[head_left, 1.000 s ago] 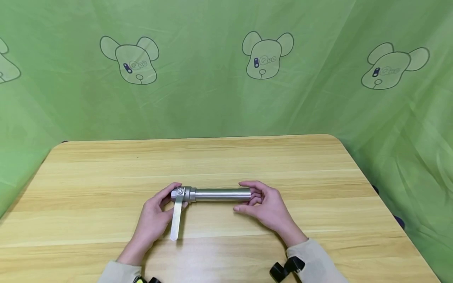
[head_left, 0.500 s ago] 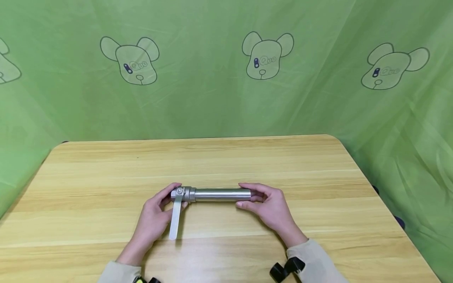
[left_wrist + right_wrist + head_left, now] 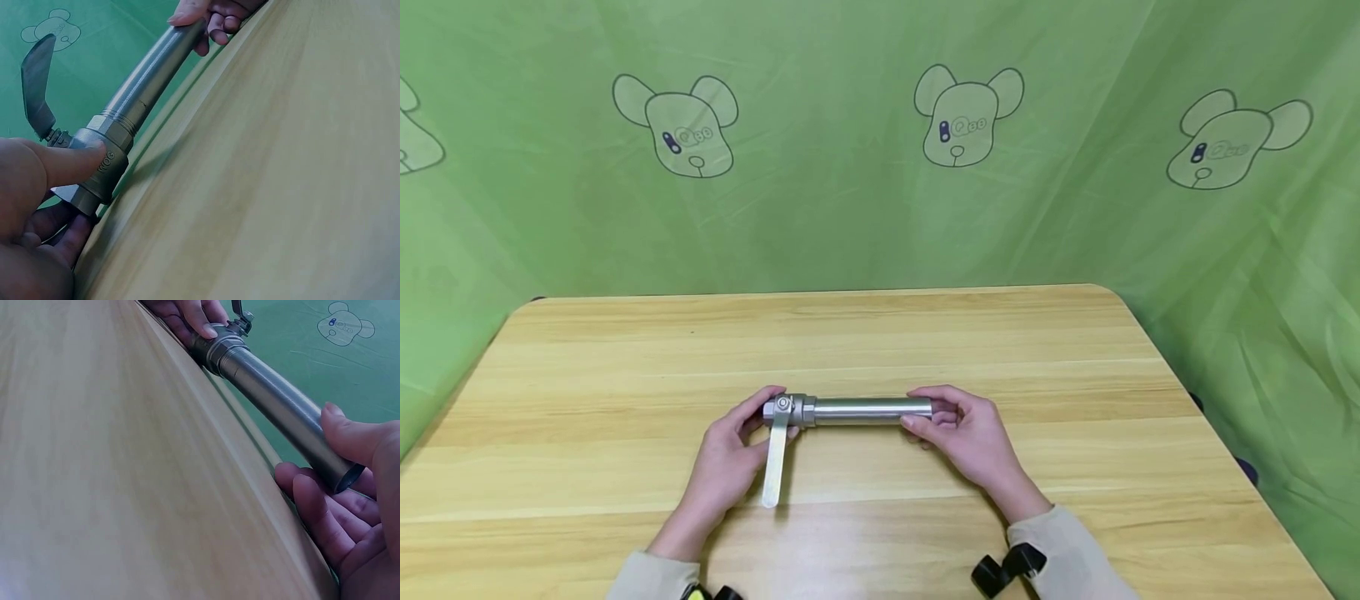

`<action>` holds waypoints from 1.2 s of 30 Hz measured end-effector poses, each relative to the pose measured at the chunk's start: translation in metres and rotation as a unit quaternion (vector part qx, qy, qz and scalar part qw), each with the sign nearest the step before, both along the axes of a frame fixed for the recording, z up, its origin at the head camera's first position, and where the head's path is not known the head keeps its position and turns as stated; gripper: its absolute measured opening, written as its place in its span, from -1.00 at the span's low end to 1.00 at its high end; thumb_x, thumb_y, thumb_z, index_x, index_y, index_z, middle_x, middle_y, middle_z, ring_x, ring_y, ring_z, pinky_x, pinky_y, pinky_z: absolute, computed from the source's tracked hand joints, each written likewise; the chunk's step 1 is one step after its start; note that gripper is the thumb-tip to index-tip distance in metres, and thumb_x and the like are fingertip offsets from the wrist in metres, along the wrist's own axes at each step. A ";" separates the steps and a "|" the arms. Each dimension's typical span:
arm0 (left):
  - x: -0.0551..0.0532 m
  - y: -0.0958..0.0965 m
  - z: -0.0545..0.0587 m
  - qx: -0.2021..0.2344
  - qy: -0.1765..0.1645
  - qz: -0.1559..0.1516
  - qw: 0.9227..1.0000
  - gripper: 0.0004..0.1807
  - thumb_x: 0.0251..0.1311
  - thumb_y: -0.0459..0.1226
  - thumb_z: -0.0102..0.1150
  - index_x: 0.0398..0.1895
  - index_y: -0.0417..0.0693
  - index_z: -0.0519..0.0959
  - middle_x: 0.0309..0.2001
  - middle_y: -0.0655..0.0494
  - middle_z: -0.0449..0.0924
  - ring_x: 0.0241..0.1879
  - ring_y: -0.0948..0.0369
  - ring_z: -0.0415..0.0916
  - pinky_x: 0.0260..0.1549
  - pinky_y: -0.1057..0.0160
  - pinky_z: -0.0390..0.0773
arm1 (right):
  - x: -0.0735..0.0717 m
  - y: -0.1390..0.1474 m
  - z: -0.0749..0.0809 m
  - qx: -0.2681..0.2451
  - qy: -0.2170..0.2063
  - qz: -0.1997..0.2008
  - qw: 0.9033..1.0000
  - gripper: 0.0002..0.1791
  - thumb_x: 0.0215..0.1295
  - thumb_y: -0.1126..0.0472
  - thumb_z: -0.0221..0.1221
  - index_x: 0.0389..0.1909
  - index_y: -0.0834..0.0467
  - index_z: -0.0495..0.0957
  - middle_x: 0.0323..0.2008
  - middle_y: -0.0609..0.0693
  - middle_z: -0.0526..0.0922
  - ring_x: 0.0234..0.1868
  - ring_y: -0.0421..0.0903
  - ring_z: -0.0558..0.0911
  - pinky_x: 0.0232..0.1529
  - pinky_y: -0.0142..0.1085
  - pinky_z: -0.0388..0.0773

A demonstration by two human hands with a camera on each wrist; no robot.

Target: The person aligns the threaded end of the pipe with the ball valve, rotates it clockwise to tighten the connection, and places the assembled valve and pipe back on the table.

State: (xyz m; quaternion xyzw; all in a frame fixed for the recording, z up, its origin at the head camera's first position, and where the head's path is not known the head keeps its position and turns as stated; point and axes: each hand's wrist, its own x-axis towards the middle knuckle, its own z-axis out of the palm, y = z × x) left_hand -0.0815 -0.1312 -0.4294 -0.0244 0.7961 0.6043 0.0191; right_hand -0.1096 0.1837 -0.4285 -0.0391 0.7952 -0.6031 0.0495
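A steel ball valve [image 3: 797,411] with a flat lever handle [image 3: 773,467] is joined to a straight metal pipe [image 3: 872,411], all lying level across the front of the table. My left hand [image 3: 726,462] grips the valve body at the left end, its thumb beside the raised letters "WOG" in the left wrist view. From there the lever juts toward me. At the pipe's open end, my right hand [image 3: 973,437] holds it between thumb and fingers; the right wrist view has the thumb [image 3: 350,434] along the pipe's upper side and curled fingers [image 3: 325,519] beneath.
The wood-grain table [image 3: 880,342] has rounded back corners. Behind it and along the sides hangs a green cloth [image 3: 842,208] printed with bear heads. Black devices [image 3: 1009,570] are strapped at both wrists over light sleeves.
The right hand's fingers, loose around the pipe's end a second ago, have closed in, and the thumb has moved up onto the pipe. The left hand and the valve stay in place.
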 end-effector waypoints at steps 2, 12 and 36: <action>0.000 0.000 0.000 0.000 0.002 0.000 1.000 -0.29 0.24 -0.35 0.53 0.48 0.06 0.56 0.43 -0.13 0.60 0.46 -0.02 0.54 0.47 0.06 0.50 | 0.000 -0.001 0.001 -0.004 -0.009 -0.001 1.000 -0.60 0.28 0.28 0.52 0.12 0.25 0.73 -0.27 0.17 0.83 -0.37 -0.07 0.84 -0.31 -0.22 0.85; 0.000 0.000 0.000 -0.005 0.003 0.000 1.000 -0.31 0.25 -0.34 0.53 0.47 0.08 0.57 0.41 -0.12 0.62 0.45 -0.02 0.56 0.48 0.02 0.50 | 0.001 -0.001 0.006 0.017 -0.021 0.010 1.000 -0.57 0.39 0.16 0.46 0.14 0.32 0.67 -0.26 0.21 0.81 -0.38 -0.08 0.82 -0.32 -0.28 0.83; 0.002 0.001 0.002 0.000 -0.009 0.001 1.000 -0.28 0.24 -0.34 0.54 0.49 0.07 0.55 0.46 -0.16 0.56 0.49 -0.07 0.51 0.42 0.05 0.56 | 0.002 0.004 -0.001 0.032 0.071 0.014 0.997 -0.50 -0.03 0.33 0.68 0.01 0.14 0.81 0.01 0.08 0.81 -0.07 -0.18 0.81 0.03 -0.41 0.78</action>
